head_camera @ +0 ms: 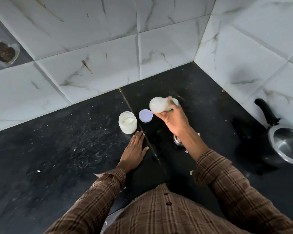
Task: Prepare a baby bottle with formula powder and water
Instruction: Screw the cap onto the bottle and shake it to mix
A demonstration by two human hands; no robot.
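Baby bottle [159,105] in right hand [173,121]

Home kitchen corner. Evidence: black stone countertop [61,149], crumb-speckled, meeting white marble-pattern wall tiles [91,48] on two sides; steel pressure cooker [284,144] with black handle at right; open jar of formula powder [127,122] on counter.

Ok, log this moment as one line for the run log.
right hand: holds baby bottle, milky, tilted, blurred | left hand: flat on black counter | powder jar: open | lid: beside jar
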